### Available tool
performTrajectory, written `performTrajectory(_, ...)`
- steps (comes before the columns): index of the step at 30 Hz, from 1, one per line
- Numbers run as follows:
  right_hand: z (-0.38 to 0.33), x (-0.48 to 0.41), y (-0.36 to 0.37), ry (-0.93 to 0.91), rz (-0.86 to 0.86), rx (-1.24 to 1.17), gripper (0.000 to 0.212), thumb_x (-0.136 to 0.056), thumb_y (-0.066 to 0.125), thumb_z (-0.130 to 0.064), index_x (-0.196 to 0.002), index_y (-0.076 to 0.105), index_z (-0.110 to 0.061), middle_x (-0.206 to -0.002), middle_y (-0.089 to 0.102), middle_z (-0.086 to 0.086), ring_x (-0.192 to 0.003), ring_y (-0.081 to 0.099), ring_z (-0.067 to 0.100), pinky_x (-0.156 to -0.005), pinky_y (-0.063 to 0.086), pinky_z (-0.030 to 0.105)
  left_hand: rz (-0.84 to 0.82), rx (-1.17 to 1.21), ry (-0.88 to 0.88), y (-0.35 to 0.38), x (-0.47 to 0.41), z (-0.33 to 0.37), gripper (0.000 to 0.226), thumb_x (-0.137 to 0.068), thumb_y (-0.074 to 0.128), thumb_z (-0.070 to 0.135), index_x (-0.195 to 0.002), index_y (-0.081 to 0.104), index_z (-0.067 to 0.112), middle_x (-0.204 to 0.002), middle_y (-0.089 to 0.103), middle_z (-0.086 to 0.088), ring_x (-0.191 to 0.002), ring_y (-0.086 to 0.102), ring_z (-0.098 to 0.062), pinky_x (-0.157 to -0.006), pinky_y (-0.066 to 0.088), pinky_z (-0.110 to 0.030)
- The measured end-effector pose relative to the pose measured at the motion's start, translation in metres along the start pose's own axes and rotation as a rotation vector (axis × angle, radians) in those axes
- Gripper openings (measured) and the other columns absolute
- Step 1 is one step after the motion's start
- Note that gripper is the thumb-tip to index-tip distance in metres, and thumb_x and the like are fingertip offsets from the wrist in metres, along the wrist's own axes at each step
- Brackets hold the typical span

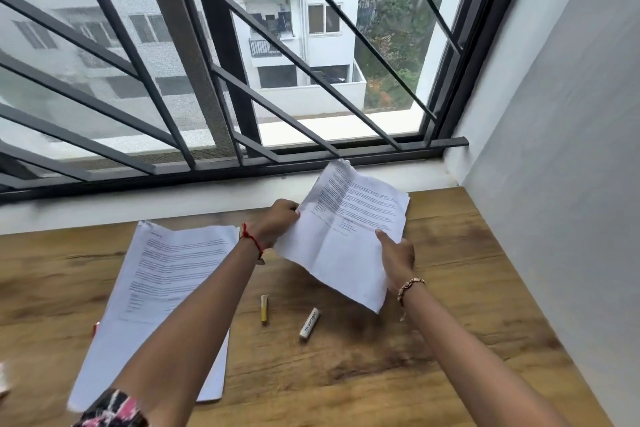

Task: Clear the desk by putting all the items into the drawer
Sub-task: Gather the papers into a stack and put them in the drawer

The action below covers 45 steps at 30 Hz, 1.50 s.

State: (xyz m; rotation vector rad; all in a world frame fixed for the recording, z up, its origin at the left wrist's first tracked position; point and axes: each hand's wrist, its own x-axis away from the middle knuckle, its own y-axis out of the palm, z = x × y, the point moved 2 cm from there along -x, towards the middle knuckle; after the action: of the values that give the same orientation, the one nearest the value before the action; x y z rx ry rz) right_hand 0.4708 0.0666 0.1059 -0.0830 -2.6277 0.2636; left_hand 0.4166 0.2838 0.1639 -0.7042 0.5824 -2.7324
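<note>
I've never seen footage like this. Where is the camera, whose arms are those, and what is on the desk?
There is no machine here. A person wears one wide-angle camera on the head, so you look down along their own arms. The left hand and the right hand each grip an edge of a creased printed sheet, held above the wooden desk. On the desk lie a stack of printed papers, a small yellow stick and a white marker-like stick whose lettering is too blurred to read. Behind is a barred window. No drawer shows.
</note>
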Motion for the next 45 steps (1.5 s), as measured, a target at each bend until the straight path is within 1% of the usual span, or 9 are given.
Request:
performTrajectory(8, 0.000, 0.041, 0.002, 0.120, -0.154, -0.274, 0.013, -0.075, 0.059, 0.008, -0.067, 0.060, -0.002, -0.087, 0.063, 0.015, -0.064, 0.057, 0.022, -0.062, 0.050, 0.030, -0.063, 0.128, -0.039, -0.034, 0.063, -0.015, 0.024, -0.076, 0.041, -0.002, -0.079, 0.062, 0.008, -0.083, 0.061, -0.013, -0.075, 0.056, -0.025, -0.068, 0.041, -0.029)
performTrajectory(15, -0.003, 0.105, 0.056, 0.056, -0.517, -0.245, 0.030, -0.078, 0.053, 0.013, -0.107, 0.061, 0.010, -0.109, 0.064, 0.024, -0.084, 0.064, 0.032, -0.087, 0.052, 0.044, 0.050, 0.161, -0.042, -0.099, 0.124, -0.061, 0.017, -0.078, 0.040, -0.004, -0.080, 0.056, 0.002, -0.081, 0.053, -0.011, -0.069, 0.048, -0.018, -0.060, 0.042, -0.024)
performTrajectory(18, -0.001, 0.130, 0.088, 0.015, -0.573, -0.156, 0.031, -0.078, 0.053, 0.014, -0.109, 0.059, 0.011, -0.103, 0.066, 0.024, -0.078, 0.067, 0.030, -0.069, 0.057, 0.034, 0.145, 0.030, -0.058, -0.130, 0.142, -0.090, 0.014, -0.058, 0.048, 0.012, -0.065, 0.055, 0.002, -0.080, 0.053, -0.013, -0.074, 0.047, -0.021, -0.067, 0.036, -0.028)
performTrajectory(21, 0.004, 0.156, 0.120, -0.040, -0.606, -0.072, 0.021, -0.079, 0.052, 0.017, -0.090, 0.059, 0.000, -0.086, 0.066, 0.015, -0.058, 0.067, 0.019, -0.052, 0.057, 0.026, 0.235, -0.030, -0.079, -0.159, 0.155, -0.128, 0.039, -0.043, 0.047, 0.017, -0.077, 0.061, 0.003, -0.099, 0.060, -0.017, -0.095, 0.054, -0.029, -0.082, 0.044, -0.035)
performTrajectory(27, 0.027, 0.170, 0.173, -0.203, -0.625, 0.168, 0.034, -0.078, 0.058, 0.009, -0.109, 0.047, -0.001, -0.114, 0.061, 0.019, -0.096, 0.061, 0.032, -0.078, 0.055, 0.040, 0.280, -0.084, -0.207, -0.176, 0.182, -0.172, 0.061, -0.059, 0.056, 0.020, -0.118, 0.055, 0.004, -0.143, 0.029, -0.012, -0.133, 0.031, -0.027, -0.105, 0.032, -0.031)
performTrajectory(30, 0.027, 0.179, 0.183, -0.297, -0.608, 0.301, 0.041, -0.077, 0.054, 0.009, -0.115, 0.048, -0.005, -0.110, 0.058, 0.015, -0.094, 0.058, 0.027, -0.062, 0.051, 0.024, 0.307, -0.089, -0.237, -0.173, 0.179, -0.184, 0.055, -0.078, 0.061, 0.006, -0.130, 0.042, 0.006, -0.141, 0.030, -0.016, -0.130, 0.031, -0.029, -0.097, 0.033, -0.029)
performTrajectory(33, 0.028, 0.180, 0.190, -0.414, -0.563, 0.448, 0.037, -0.074, 0.052, 0.008, -0.109, 0.057, -0.003, -0.108, 0.059, 0.013, -0.098, 0.056, 0.026, -0.080, 0.052, 0.037, 0.306, -0.006, -0.212, -0.172, 0.174, -0.195, 0.061, -0.082, 0.064, 0.008, -0.135, 0.033, 0.004, -0.136, 0.037, -0.013, -0.127, 0.039, -0.027, -0.098, 0.037, -0.031)
performTrajectory(41, 0.048, 0.173, 0.205, -0.405, -0.627, 0.749, 0.020, -0.074, 0.065, -0.011, -0.069, 0.045, -0.015, -0.106, 0.052, 0.012, -0.085, 0.048, 0.018, -0.062, 0.037, 0.023, 0.302, 0.018, -0.130, -0.169, 0.144, -0.221, 0.036, -0.080, 0.056, 0.013, -0.115, 0.059, 0.007, -0.117, 0.063, -0.008, -0.109, 0.059, -0.025, -0.095, 0.048, -0.040)
performTrajectory(45, 0.052, 0.175, 0.209, -0.429, -0.640, 0.762, 0.015, -0.072, 0.062, -0.013, -0.075, 0.048, -0.014, -0.108, 0.057, 0.019, -0.090, 0.046, 0.019, -0.071, 0.042, 0.029, 0.291, 0.124, -0.087, -0.163, 0.141, -0.225, 0.057, -0.064, 0.046, 0.031, -0.117, 0.059, 0.014, -0.115, 0.064, -0.002, -0.106, 0.061, -0.021, -0.094, 0.050, -0.040)
